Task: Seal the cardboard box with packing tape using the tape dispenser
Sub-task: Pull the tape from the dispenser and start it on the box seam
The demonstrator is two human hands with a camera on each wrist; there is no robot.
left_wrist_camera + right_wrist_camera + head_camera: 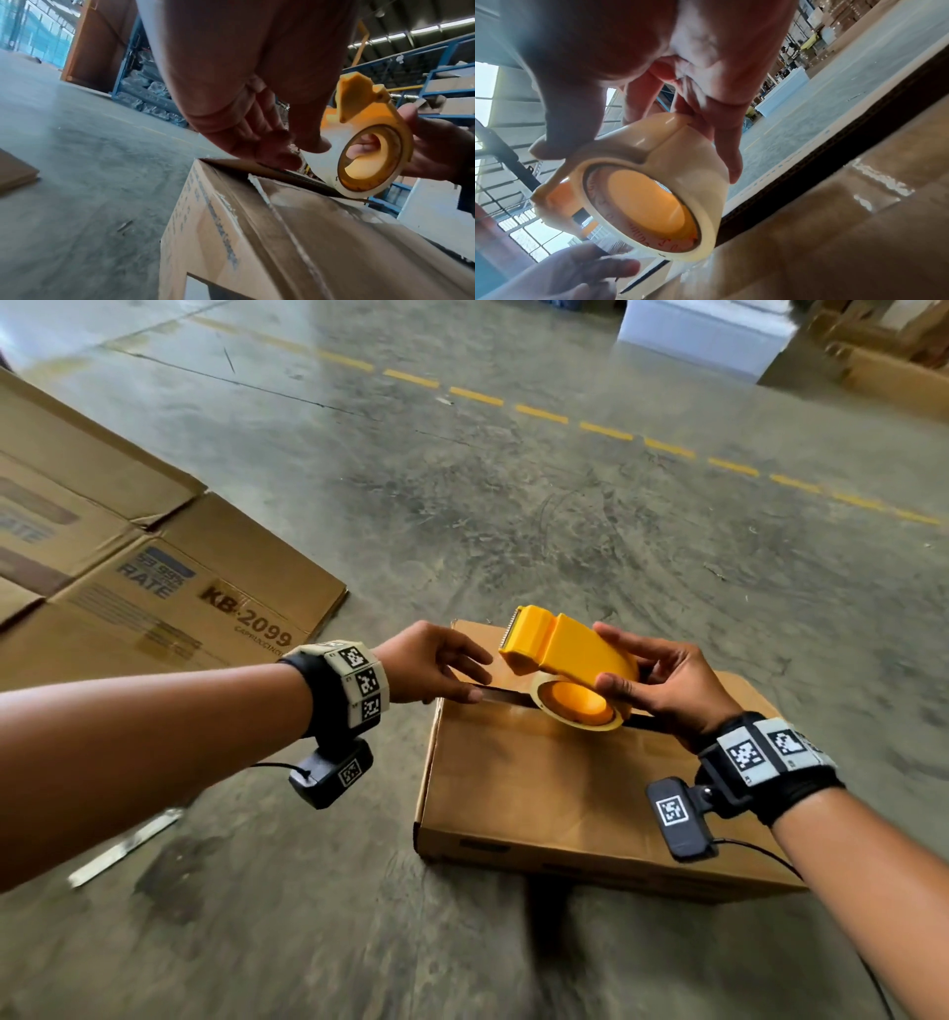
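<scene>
Nearest me, the cardboard box (539, 793) sits on the concrete floor (513, 505), its top flaps closed, and the dark centre seam (506, 694) runs left to right across the top, from one side edge to the other. My right hand (667, 690) is clamped on the yellow tape dispenser (565, 654), thumb on the near side and fingers curled over the back of it, the roll (370, 162) down at the seam about mid-top and the toothed blade end tipped up toward the far left. My left hand (436, 665) is out at the left end of that seam, fingers nearly straight and close together, tips on the flap by the left edge; I can't tell whether a tape end lies under them. So the line to cover lies from my left fingertips rightward, and the roll is already on it: I judge the next pull goes along the seam toward the right edge. Beyond the box, flattened cartons (154, 577) lie at far left.
</scene>
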